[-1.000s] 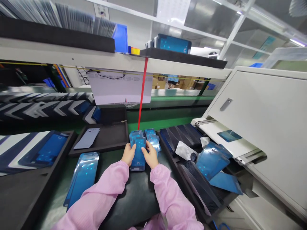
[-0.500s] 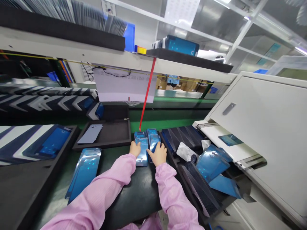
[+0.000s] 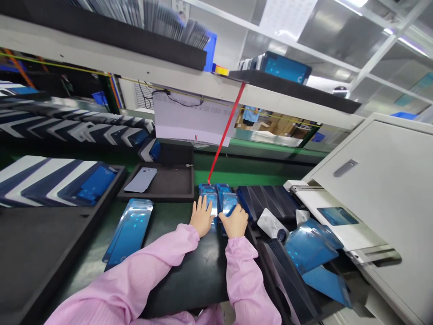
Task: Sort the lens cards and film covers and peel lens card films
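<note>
Two stacks of glossy blue film-covered phone-sized panels lie side by side on the dark bench mat, the left stack (image 3: 210,198) and the right stack (image 3: 229,201). My left hand (image 3: 201,218) rests over the lower part of the left stack, fingers stretched out and apart. Around the right stack's near end is my right hand (image 3: 236,222), thumb on its left side and fingers on its right, gripping it. The hands hide the near ends of both stacks. More blue film panels (image 3: 133,228) lie overlapped to the left.
A grey panel (image 3: 140,179) lies in a black foam tray (image 3: 171,186) behind. Rows of panels fill a larger tray (image 3: 104,216) at left. On the right are loose blue films (image 3: 309,246), dark ribbed pieces (image 3: 287,275) and a white machine (image 3: 382,189). A red strap (image 3: 226,133) slants down from the shelf.
My left hand has opened from its grip at the left stack's edge and now lies spread over it. My right hand stays at the right stack. The view has turned slightly left.
</note>
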{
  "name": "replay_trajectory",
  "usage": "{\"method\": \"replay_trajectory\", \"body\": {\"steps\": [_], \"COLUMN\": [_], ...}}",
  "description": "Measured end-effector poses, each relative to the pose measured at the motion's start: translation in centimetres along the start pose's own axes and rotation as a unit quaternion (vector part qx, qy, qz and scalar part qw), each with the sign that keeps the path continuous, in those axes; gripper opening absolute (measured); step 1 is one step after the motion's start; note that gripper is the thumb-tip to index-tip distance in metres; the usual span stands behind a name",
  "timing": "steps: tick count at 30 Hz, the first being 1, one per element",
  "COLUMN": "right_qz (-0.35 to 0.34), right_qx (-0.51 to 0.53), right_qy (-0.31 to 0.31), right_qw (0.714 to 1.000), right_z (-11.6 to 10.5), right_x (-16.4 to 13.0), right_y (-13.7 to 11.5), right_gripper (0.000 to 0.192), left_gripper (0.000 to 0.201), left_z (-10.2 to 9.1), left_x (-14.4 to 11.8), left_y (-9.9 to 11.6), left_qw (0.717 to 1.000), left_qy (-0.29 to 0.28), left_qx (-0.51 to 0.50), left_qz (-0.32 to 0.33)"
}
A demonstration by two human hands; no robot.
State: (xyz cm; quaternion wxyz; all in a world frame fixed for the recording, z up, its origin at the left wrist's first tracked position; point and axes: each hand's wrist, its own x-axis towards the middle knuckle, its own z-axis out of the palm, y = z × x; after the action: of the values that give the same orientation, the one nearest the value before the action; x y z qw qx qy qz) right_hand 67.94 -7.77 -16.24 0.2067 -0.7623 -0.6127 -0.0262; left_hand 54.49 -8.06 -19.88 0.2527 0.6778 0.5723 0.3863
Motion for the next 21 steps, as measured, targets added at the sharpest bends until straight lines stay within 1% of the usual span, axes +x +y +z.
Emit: {"method": "replay_trajectory", "body": {"steps": [2,4,6,7,9,11,12,13,14,15,16,17,18,19,20,21], "right_qz": [-0.01,-0.029,-0.044,-0.049,-0.054,-0.06,-0.064,-0.069,-0.078,-0.09,-0.107,-0.126,-0.147,-0.166,-0.183,-0.195], "right_qx": [0.002,-0.003,-0.016,-0.024,-0.035,-0.038,-0.039,-0.036,-0.028,-0.011,0.02,0.066,0.126,0.198,0.274,0.344], "right_qy": [0.02,0.028,0.017,0.007,-0.006,-0.011,-0.013,-0.01,-0.002,0.014,0.037,0.063,0.081,0.074,0.033,-0.037], "right_qw": [1.0,0.999,0.999,0.998,0.998,0.997,0.997,0.997,0.997,0.996,0.993,0.988,0.978,0.963,0.944,0.918], "right_z": [-0.3,-0.2,0.2,0.5,1.1,1.5,1.5,1.4,1.2,1.0,0.7,0.4,0.2,0.1,0.2,0.5], "right_x": [0.0,0.0,-0.1,-0.1,-0.2,-0.1,0.0,0.1,0.1,0.1,-0.2,-0.6,-1.4,-2.4,-3.6,-5.1], "right_y": [0.2,0.1,-0.2,-0.4,-0.8,-0.7,-0.6,-0.4,-0.2,-0.1,-0.2,-0.6,-1.3,-2.4,-3.9,-5.7], "right_gripper": [0.064,0.065,0.062,0.06,0.053,0.052,0.054,0.056,0.057,0.057,0.055,0.053,0.049,0.045,0.041,0.038], "left_gripper": [0.05,0.052,0.054,0.054,0.054,0.052,0.052,0.053,0.054,0.057,0.06,0.066,0.072,0.076,0.077,0.076], "left_z": [0.0,-0.1,-0.9,-1.8,-4.4,-8.3,-10.5,-12.6,-14.7,-16.6,-18.2,-19.5,-20.4,-21.0,-21.2,-21.2], "left_x": [0.9,1.6,1.3,0.6,-1.8,-5.1,-6.7,-8.3,-9.6,-10.7,-11.5,-12.1,-12.5,-12.6,-12.7,-12.6], "left_y": [0.0,0.4,1.2,1.7,2.7,2.9,2.6,1.9,0.9,-0.5,-2.2,-4.0,-5.7,-7.4,-8.8,-10.0], "left_qw": [1.0,1.0,1.0,1.0,0.999,0.997,0.996,0.998,1.0,0.996,0.985,0.975,0.965,0.956,0.949,0.943], "left_qy": [0.002,0.001,-0.002,-0.007,-0.024,-0.053,-0.055,-0.036,0.011,0.075,0.141,0.172,0.19,0.192,0.184,0.178], "left_qx": [0.008,0.008,0.001,-0.005,-0.021,-0.037,-0.031,-0.004,0.022,0.041,0.055,0.065,0.061,0.036,0.002,-0.017], "left_qz": [-0.002,-0.006,-0.007,-0.005,0.01,0.039,0.056,0.047,0.014,-0.031,-0.079,-0.121,-0.17,-0.218,-0.258,-0.282]}}
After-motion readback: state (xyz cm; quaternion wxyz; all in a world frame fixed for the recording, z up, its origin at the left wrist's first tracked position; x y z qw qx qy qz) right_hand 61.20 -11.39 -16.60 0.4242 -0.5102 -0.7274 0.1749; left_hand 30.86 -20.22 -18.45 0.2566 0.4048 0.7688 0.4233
